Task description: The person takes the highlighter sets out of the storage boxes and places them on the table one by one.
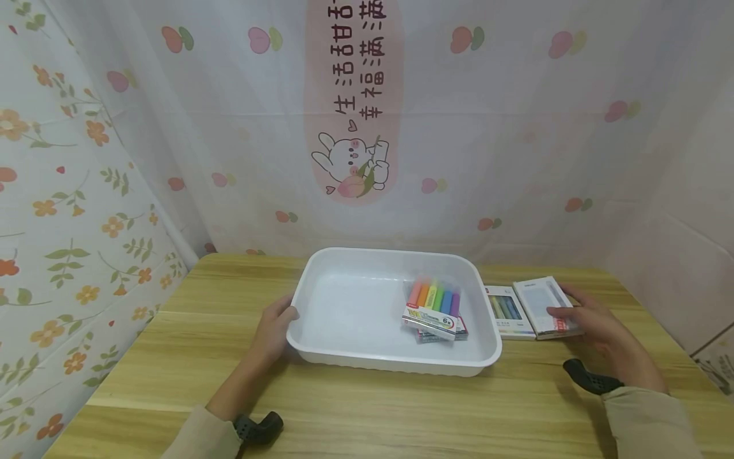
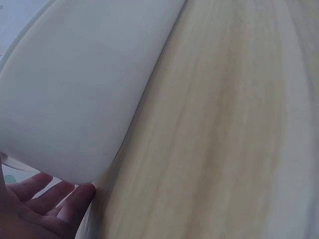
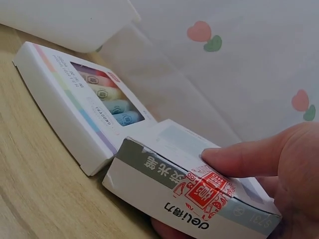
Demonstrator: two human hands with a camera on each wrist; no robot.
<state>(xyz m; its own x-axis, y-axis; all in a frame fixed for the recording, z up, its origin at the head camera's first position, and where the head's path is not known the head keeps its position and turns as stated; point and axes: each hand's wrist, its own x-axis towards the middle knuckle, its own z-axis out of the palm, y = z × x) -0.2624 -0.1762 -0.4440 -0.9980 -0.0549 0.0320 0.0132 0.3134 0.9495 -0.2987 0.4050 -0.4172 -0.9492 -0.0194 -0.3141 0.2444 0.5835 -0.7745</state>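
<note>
A white plastic tray stands on the table. My left hand grips its left end, thumb at the rim; in the left wrist view the fingers lie against the outer wall. To the tray's right, my right hand holds a white box of highlighters, printed "deli", with the thumb on top and fingers around the far side. In the right wrist view this box is tilted, one end right at a windowed box of pastel highlighters. That second box lies flat on the table.
Inside the tray, at its right, a clear pack of six coloured highlighters overlaps another pack beneath it. The wood-grain table ends at a printed curtain behind, with a floral curtain at the left.
</note>
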